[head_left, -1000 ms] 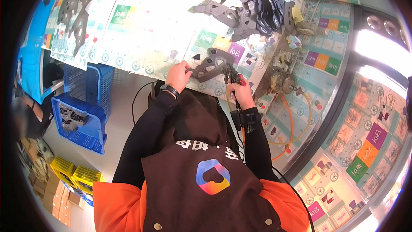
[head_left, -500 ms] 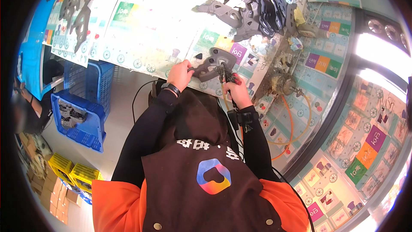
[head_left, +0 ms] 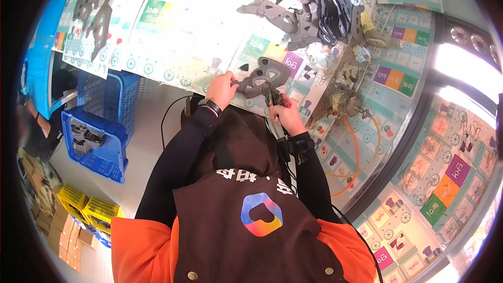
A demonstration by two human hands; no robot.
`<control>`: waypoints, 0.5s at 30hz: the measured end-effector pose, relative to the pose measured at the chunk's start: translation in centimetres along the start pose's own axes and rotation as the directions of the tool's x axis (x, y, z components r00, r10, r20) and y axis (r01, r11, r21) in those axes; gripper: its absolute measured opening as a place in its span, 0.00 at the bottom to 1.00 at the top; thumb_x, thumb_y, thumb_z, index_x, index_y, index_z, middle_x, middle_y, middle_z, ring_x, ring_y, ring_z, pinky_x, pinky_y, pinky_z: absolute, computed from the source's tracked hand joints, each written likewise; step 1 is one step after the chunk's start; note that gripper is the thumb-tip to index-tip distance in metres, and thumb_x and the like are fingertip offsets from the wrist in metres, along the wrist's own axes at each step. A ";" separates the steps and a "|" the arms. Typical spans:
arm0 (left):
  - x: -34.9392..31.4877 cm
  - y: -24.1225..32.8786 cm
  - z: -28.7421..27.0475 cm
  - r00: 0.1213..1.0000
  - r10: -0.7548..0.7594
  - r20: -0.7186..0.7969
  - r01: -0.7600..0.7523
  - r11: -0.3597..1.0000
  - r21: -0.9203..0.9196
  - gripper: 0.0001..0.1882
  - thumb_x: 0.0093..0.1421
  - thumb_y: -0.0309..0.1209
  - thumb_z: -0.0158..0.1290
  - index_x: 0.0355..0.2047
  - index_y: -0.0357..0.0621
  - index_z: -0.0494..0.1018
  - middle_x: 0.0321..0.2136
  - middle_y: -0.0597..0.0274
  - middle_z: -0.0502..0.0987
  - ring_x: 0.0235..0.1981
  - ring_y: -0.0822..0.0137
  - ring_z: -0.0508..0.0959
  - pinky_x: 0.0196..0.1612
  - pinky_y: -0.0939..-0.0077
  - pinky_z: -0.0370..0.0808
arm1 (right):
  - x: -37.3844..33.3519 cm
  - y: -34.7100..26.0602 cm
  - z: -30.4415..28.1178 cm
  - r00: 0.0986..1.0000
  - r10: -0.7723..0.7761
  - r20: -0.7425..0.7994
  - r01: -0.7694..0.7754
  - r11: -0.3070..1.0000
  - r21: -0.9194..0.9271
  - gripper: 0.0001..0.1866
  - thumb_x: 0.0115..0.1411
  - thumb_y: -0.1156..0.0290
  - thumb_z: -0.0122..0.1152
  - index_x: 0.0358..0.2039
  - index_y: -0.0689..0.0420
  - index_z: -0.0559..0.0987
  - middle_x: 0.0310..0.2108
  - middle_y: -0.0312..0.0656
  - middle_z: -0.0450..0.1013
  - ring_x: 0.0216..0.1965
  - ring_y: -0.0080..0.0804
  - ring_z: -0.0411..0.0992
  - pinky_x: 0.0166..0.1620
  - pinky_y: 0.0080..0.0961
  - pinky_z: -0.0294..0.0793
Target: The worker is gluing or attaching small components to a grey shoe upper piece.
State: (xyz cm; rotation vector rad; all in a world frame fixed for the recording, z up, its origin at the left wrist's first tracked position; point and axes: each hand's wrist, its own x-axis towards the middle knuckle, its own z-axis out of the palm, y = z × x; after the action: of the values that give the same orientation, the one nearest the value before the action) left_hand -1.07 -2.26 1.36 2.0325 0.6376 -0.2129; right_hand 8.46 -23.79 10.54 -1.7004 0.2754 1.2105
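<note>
1. Left hand (head_left: 221, 93): pinched on the left tip of the grey part (head_left: 277, 72), near the table's edge (head_left: 157, 71).
2. Right hand (head_left: 288, 117): wrapped round a red-and-dark tool (head_left: 284, 100) at the part's near side; contact I cannot confirm.
3. Handling: judged light and stiff; best held by tip or rim.
4. Writing: coloured lettered blocks on the table covering (head_left: 175, 36); white characters on the vest (head_left: 220, 241); none discernible on the part.

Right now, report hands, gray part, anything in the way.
Left hand gripping gray part at left end. Right hand holding dark tool at part's near edge. Small dark piece close by, apparently not blocking.
</note>
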 end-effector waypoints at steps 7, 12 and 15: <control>-0.1 -0.2 0.2 1.000 -0.008 0.002 0.008 1.000 0.014 0.12 0.54 0.29 0.64 0.34 0.40 0.73 0.29 0.49 0.80 0.36 0.46 0.80 0.39 0.55 0.75 | -0.3 0.3 0.3 0.999 0.031 -0.011 -0.031 0.999 0.020 0.12 0.48 0.81 0.53 0.36 0.64 0.74 0.25 0.35 0.69 0.21 0.22 0.65 0.25 0.21 0.61; -0.2 -0.2 0.7 1.000 0.001 -0.001 -0.001 1.000 -0.002 0.11 0.54 0.29 0.64 0.34 0.40 0.73 0.29 0.49 0.80 0.36 0.46 0.80 0.39 0.55 0.75 | 0.0 0.3 1.0 0.998 -0.060 0.002 0.060 0.998 0.014 0.11 0.50 0.78 0.56 0.36 0.60 0.74 0.21 0.33 0.71 0.15 0.17 0.60 0.18 0.17 0.52; -0.1 -0.5 0.9 1.000 0.003 -0.002 -0.003 1.000 -0.008 0.11 0.55 0.29 0.64 0.35 0.40 0.73 0.29 0.50 0.80 0.36 0.47 0.80 0.39 0.55 0.75 | 0.2 0.2 1.5 0.998 -0.059 0.003 0.059 0.998 0.027 0.11 0.50 0.78 0.56 0.36 0.60 0.75 0.21 0.33 0.71 0.15 0.17 0.60 0.18 0.17 0.53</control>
State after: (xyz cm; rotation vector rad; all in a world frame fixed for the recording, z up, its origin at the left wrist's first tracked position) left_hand -1.33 -2.80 0.52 2.0261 0.6355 -0.2055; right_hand 7.57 -22.65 10.21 -1.6721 0.2365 1.1614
